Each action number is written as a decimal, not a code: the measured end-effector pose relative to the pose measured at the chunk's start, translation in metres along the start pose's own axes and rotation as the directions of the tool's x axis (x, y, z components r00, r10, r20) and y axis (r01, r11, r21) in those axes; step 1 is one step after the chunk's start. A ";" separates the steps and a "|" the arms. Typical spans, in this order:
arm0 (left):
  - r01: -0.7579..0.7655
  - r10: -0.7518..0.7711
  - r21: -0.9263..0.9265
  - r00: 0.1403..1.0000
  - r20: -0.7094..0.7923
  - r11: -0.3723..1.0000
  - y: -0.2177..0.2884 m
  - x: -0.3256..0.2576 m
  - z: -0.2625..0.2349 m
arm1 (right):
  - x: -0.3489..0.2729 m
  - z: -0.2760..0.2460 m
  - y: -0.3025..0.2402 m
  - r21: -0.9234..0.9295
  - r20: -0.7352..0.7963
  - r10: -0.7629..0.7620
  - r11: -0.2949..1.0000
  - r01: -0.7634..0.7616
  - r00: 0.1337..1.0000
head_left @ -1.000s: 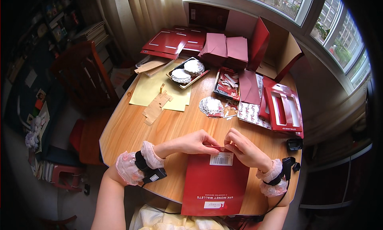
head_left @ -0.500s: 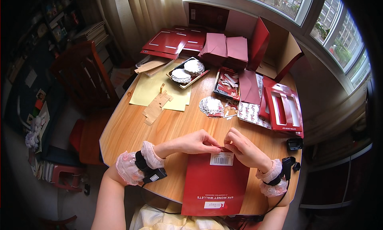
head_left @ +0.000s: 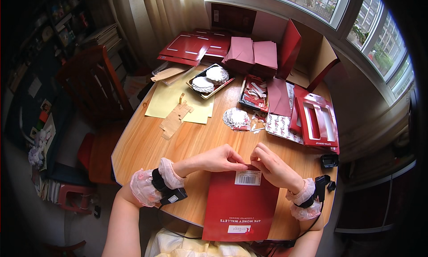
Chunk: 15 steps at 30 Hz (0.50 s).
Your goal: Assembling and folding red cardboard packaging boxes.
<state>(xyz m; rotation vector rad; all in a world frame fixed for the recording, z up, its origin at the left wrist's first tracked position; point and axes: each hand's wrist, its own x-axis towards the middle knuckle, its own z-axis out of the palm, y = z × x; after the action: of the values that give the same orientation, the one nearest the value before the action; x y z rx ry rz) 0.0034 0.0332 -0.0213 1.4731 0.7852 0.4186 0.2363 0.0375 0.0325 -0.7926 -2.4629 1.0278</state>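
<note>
A flat red cardboard packet (head_left: 240, 199) lies at the table's near edge, its lower end overhanging my lap. A white barcode label sits by its far edge, and white print near its near end appears upside down. My left hand (head_left: 223, 159) pinches the packet's far edge with thumb and fingertips. Just right of it, my right hand (head_left: 273, 165) is closed in a pinch at the same edge. Only a narrow gap separates the fingertips, and they partly hide the edge there. Whether anything thin is held between them is too small to tell.
Beyond my hands are a pile of white scalloped pieces (head_left: 236, 118), a tray of red-and-white strips (head_left: 254, 94) and a tray of silvery rounds (head_left: 203, 94). Pink envelopes (head_left: 240, 51) stand behind. Windowed red covers (head_left: 317, 118) lie right; brown tape (head_left: 175, 118) covers yellow paper (head_left: 160, 98) left.
</note>
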 end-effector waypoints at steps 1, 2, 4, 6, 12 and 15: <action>0.000 0.000 0.000 1.000 -0.001 1.000 0.000 0.000 0.000 | 0.000 0.000 0.000 0.002 -0.001 0.000 1.000 0.000 1.000; 0.000 0.000 -0.005 1.000 0.001 1.000 0.000 0.000 0.000 | 0.000 0.000 0.000 0.003 0.000 0.000 1.000 0.000 1.000; 0.000 0.000 -0.009 1.000 0.002 1.000 0.001 -0.001 0.000 | 0.000 0.000 0.000 -0.001 -0.003 -0.011 1.000 0.011 1.000; 0.006 -0.007 0.031 1.000 0.013 1.000 0.004 -0.001 -0.001 | -0.001 0.000 0.001 0.000 -0.001 -0.005 1.000 0.005 1.000; -0.018 0.018 -0.022 1.000 0.012 1.000 -0.001 0.000 0.000 | -0.001 0.002 0.001 0.012 -0.002 0.005 1.000 -0.004 1.000; 0.000 0.000 0.022 1.000 0.009 1.000 -0.003 0.001 -0.002 | -0.001 0.002 0.000 0.019 0.001 0.020 1.000 -0.020 1.000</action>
<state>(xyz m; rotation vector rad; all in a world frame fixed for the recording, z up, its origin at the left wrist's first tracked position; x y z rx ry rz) 0.0017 0.0349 -0.0241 1.4945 0.7854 0.4044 0.2363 0.0363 0.0310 -0.8125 -2.4472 1.0568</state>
